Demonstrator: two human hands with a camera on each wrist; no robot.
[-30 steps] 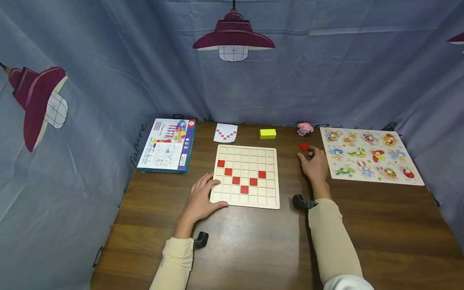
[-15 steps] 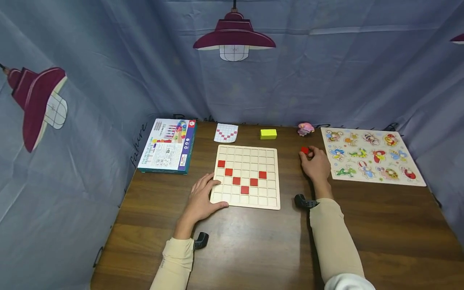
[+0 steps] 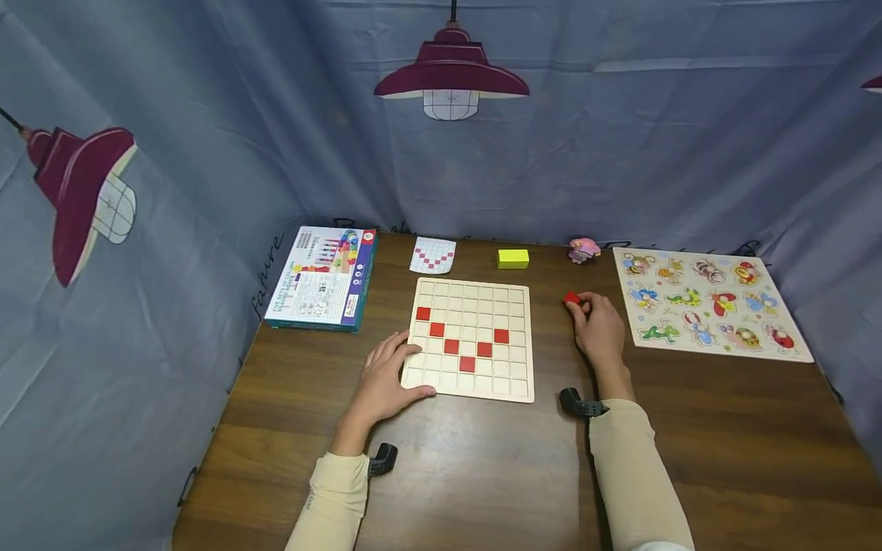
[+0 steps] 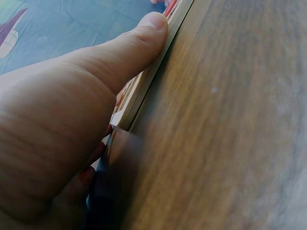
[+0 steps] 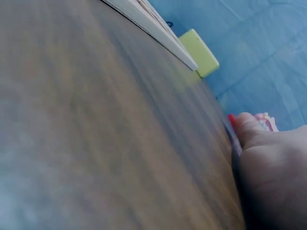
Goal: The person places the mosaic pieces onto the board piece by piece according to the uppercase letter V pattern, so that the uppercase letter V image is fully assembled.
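In the head view a wooden grid board (image 3: 492, 310) lies mid-table, several red square tiles (image 3: 467, 364) set in its cells in a lopsided V. My left hand (image 3: 386, 380) holds the board's near left corner, thumb along the front edge and forefinger over the left edge. The left wrist view shows the thumb (image 4: 144, 38) at the board's side; the other fingers are mostly hidden behind the hand. Right of the board my right hand (image 3: 598, 329) pinches a loose red tile (image 3: 572, 298) between thumb and forefinger. Only a sliver of that tile shows in the right wrist view.
Behind the board lie a paper pattern card (image 3: 432, 255) with a V of squares, a yellow block (image 3: 513, 259) and a pink figurine (image 3: 584, 249). A toy box (image 3: 321, 277) is at the left, an insect puzzle board (image 3: 710, 302) at the right. A curtain (image 3: 551, 168) hangs behind the table.
My right hand has taken hold of the loose red tile and brought it slightly toward me and to the left. My left hand stays at the board's corner.
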